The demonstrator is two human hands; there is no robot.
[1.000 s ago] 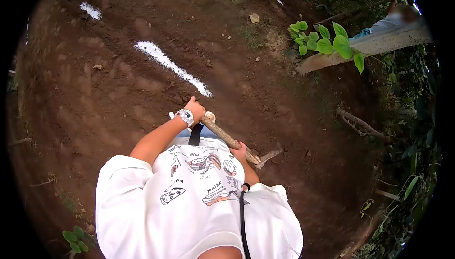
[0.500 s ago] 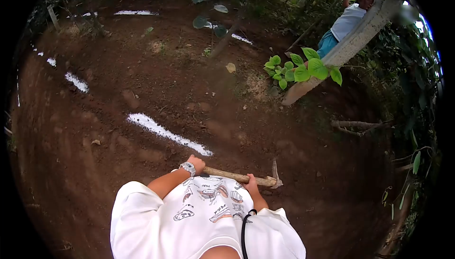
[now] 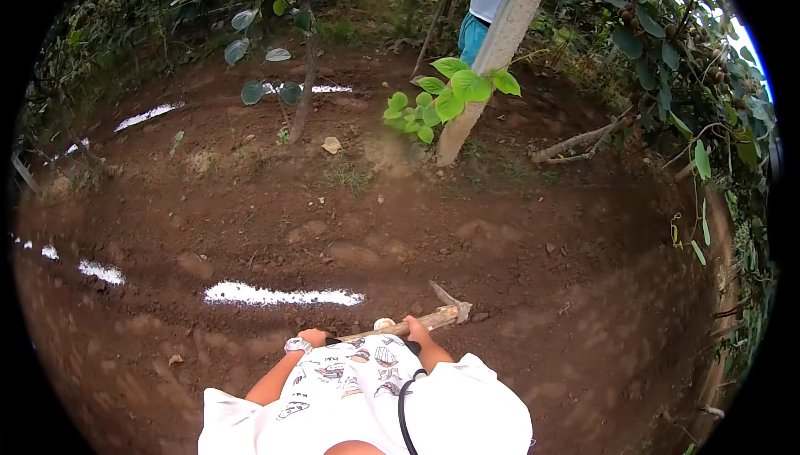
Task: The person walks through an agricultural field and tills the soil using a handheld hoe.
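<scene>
Across the front of my white printed shirt lies a hoe with a wooden handle, its narrow head off to the right over brown soil. My left hand, with a pale watch at the wrist, is closed round the handle's left part. Nearer the head, my right hand wraps the same handle. A small pale round thing shows just beyond the handle. On the soil ahead lies a strip of white granules.
More white strips run along the ground to the left and at the back. A slanted concrete post with bright green leaves stands ahead. Behind it is a person. A thin trunk and a fallen branch flank it.
My view has turned, so the post, person and trunk have shifted left in view and the white strip now lies level. Both hands stay on the hoe, whose head has shifted slightly left.
</scene>
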